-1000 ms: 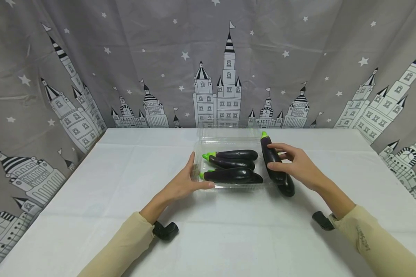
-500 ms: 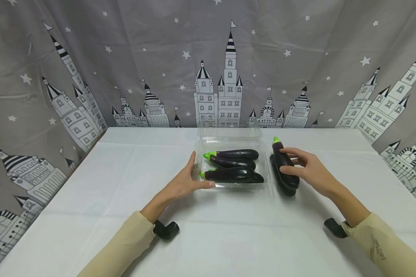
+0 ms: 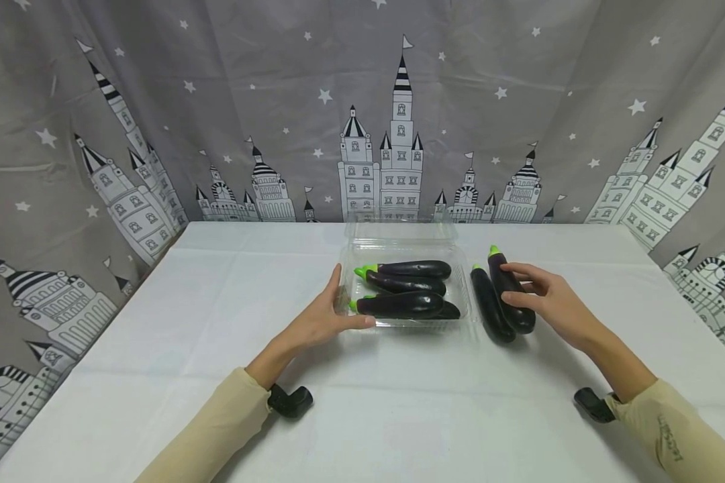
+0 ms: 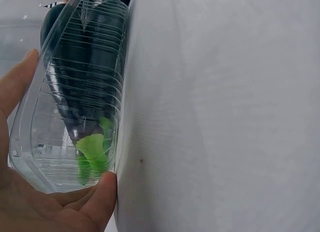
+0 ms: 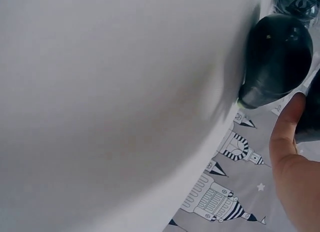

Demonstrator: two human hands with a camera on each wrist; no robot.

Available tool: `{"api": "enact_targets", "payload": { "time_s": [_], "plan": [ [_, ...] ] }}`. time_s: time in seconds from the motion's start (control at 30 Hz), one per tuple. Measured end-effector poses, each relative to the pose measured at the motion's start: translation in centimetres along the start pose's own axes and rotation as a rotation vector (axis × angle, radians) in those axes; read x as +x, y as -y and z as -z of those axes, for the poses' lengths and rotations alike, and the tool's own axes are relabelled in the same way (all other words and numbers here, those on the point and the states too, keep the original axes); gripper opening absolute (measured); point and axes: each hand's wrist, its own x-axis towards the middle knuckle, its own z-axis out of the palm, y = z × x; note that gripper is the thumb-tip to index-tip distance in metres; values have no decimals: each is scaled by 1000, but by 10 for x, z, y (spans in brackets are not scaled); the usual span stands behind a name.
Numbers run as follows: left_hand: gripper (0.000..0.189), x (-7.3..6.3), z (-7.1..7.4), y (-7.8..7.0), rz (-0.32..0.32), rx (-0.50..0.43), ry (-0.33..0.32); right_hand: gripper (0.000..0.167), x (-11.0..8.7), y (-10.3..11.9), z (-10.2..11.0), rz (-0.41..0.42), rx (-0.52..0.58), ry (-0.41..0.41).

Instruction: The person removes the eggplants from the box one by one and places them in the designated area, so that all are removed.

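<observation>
A clear plastic clamshell container stands on the white table with its lid back, holding several dark eggplants with green stem ends. My left hand grips its left front corner, thumb along the front and a finger up the left side. In the left wrist view, the thumb and fingers lie against the container wall. My right hand holds another eggplant between thumb and fingers. Just left of that one, a second loose eggplant lies beside the container. In the right wrist view, the held eggplant shows only partly.
A white cloth covers the table. A grey curtain with printed castles and stars hangs behind and at both sides. Black wrist devices sit at both cuffs.
My right hand has moved the held eggplant rightward and lower, from above the loose eggplant to beside it on the right. The left hand and the container stay in place.
</observation>
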Motion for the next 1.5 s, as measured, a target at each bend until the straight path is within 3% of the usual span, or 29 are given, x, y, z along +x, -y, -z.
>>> {"api": "enact_targets", "payload": {
  "time_s": [0.5, 0.97, 1.13, 1.5],
  "plan": [
    [126, 1, 0, 0, 12, 17, -7, 60, -1, -9, 7, -54, -83, -26],
    [125, 0, 1, 1, 9, 12, 0, 53, 3, -12, 10, -126, -36, -6],
    [124, 0, 0, 0, 13, 8, -1, 54, 5, -16, 10, -169, -90, 19],
    [126, 0, 0, -1, 27, 23, -1, 57, 7, -19, 7, -146, -121, 68]
  ]
}}
